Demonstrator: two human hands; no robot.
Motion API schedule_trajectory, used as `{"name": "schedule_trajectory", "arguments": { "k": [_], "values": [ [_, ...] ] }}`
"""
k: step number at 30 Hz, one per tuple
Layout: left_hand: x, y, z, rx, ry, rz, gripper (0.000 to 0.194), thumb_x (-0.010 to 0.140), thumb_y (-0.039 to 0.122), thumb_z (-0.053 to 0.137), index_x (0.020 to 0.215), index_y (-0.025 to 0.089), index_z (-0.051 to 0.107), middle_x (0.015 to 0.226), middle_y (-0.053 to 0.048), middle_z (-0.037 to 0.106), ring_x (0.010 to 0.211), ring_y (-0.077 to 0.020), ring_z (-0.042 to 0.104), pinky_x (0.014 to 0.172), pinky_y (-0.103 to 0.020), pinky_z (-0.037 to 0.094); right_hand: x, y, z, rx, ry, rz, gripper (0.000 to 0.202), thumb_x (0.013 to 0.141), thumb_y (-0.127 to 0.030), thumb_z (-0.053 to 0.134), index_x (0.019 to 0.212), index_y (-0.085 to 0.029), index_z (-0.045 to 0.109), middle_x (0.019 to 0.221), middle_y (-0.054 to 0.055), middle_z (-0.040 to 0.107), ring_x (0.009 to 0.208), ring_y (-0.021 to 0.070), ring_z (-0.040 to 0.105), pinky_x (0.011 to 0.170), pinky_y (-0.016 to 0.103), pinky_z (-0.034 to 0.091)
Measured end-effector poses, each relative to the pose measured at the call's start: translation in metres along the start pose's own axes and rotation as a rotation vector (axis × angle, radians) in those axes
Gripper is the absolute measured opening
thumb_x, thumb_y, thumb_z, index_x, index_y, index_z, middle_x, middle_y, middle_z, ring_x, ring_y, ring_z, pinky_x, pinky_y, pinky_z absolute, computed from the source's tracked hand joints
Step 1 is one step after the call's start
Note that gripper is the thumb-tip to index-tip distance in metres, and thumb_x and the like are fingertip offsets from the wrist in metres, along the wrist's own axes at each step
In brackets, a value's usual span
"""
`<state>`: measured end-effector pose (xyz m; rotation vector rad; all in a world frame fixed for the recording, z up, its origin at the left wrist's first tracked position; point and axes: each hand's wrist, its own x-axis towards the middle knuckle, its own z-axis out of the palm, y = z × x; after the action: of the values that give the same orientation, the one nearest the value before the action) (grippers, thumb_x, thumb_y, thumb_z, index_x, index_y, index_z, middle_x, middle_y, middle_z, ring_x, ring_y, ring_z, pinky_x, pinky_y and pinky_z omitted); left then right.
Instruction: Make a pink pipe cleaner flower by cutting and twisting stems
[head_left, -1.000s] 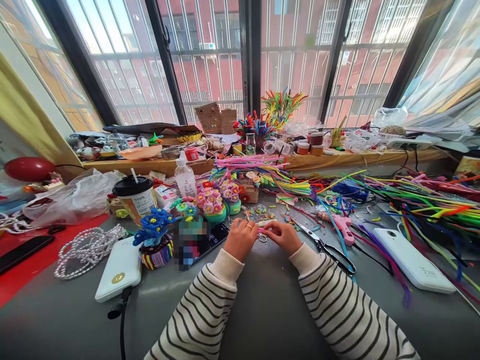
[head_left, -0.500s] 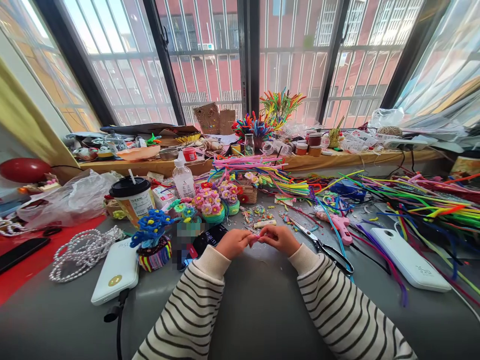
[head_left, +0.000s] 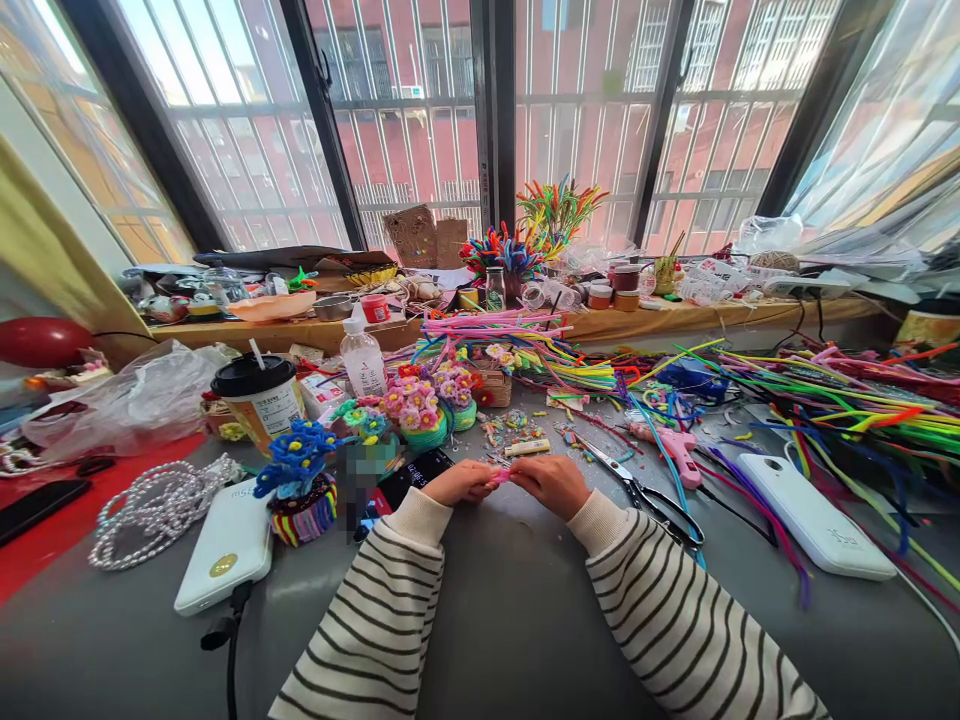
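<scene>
The small fuzzy pink piece [head_left: 501, 477] sits directly between the person's left hand [head_left: 459, 484] and right hand [head_left: 553, 481], over the smooth grey worktop [head_left: 517, 610]; both hands' fingers pinch it, neither nearer, its long axis too small to tell.

Left of the black-handled metal scissors [head_left: 636, 490], the bare left hand [head_left: 459, 484] and bare right hand [head_left: 553, 482] cover most of a small fuzzy pink piece [head_left: 502, 476]; its shape cannot be told. Farther left of the scissors, a flat dark smartphone [head_left: 411, 478] is partly hidden by the left hand's cuff and a blurred pixelated patch [head_left: 365, 480]. Tiny multicoloured bits [head_left: 517, 427], beyond and left of the scissors, are too small to identify. Far left of the scissors, a shiny round red object [head_left: 45, 342] is cut off by the picture's edge; nearer than the scissors, black-striped cream sleeves [head_left: 360, 620] run out at the bottom.
</scene>
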<state>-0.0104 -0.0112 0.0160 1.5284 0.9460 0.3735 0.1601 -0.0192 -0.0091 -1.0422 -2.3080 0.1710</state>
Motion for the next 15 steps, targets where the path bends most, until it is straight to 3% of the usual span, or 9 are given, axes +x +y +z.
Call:
{"name": "schedule_trajectory", "arguments": {
  "k": [3, 5, 7, 10, 15],
  "values": [
    [0.003, 0.001, 0.007, 0.323, 0.195, 0.091, 0.038, 0.068, 0.046, 0.03, 0.054, 0.014, 0.045, 0.04, 0.005, 0.032, 0.039, -0.006, 0.031, 0.044, -0.021, 0.026, -0.001, 0.004, 0.003, -0.05, 0.04, 0.045, 0.026, 0.076, -0.033, 0.034, 0.078, -0.02, 0.056, 0.069, 0.005, 0.059, 0.061, 0.0121, 0.05, 0.054, 0.021, 0.029],
    [0.001, 0.005, 0.013, 0.632, 0.401, 0.209, 0.036, 0.068, 0.045, 0.032, 0.063, 0.014, 0.052, 0.054, 0.0, 0.047, 0.053, -0.01, 0.042, 0.055, -0.024, 0.032, -0.001, 0.007, 0.004, -0.038, 0.029, 0.078, 0.024, 0.074, -0.034, 0.037, 0.077, -0.02, 0.057, 0.066, 0.004, 0.059, 0.059, 0.0118, 0.05, 0.052, 0.021, 0.029],
    [-0.002, 0.01, 0.019, 0.917, 0.593, 0.346, 0.03, 0.065, 0.042, 0.041, 0.076, 0.017, 0.054, 0.072, -0.004, 0.053, 0.071, -0.0145, 0.045, 0.067, -0.029, 0.032, -0.001, 0.01, 0.003, -0.006, 0.014, 0.109, 0.023, 0.072, -0.035, 0.04, 0.076, -0.02, 0.057, 0.06, 0.002, 0.057, 0.054, 0.0108, 0.048, 0.05, 0.02, 0.029],
    [-0.007, 0.016, 0.024, 1.194, 0.598, 0.487, 0.023, 0.067, 0.035, 0.044, 0.08, 0.019, 0.055, 0.078, -0.005, 0.054, 0.077, -0.0155, 0.045, 0.075, -0.032, 0.029, -0.001, 0.011, 0.002, 0.072, -0.017, 0.132, 0.025, 0.07, -0.037, 0.041, 0.075, -0.02, 0.058, 0.05, 0.0, 0.052, 0.044, 0.0082, 0.041, 0.046, 0.019, 0.028],
    [-0.011, 0.014, 0.023, 1.369, 0.525, 0.484, 0.024, 0.073, 0.031, 0.035, 0.077, 0.02, 0.056, 0.069, -0.005, 0.056, 0.067, -0.0138, 0.048, 0.064, -0.028, 0.033, -0.001, 0.008, -0.001, 0.201, -0.061, 0.11, 0.028, 0.069, -0.039, 0.041, 0.071, -0.017, 0.059, 0.042, -0.002, 0.043, 0.039, 0.006, 0.032, 0.041, 0.018, 0.025]
  ]
}}
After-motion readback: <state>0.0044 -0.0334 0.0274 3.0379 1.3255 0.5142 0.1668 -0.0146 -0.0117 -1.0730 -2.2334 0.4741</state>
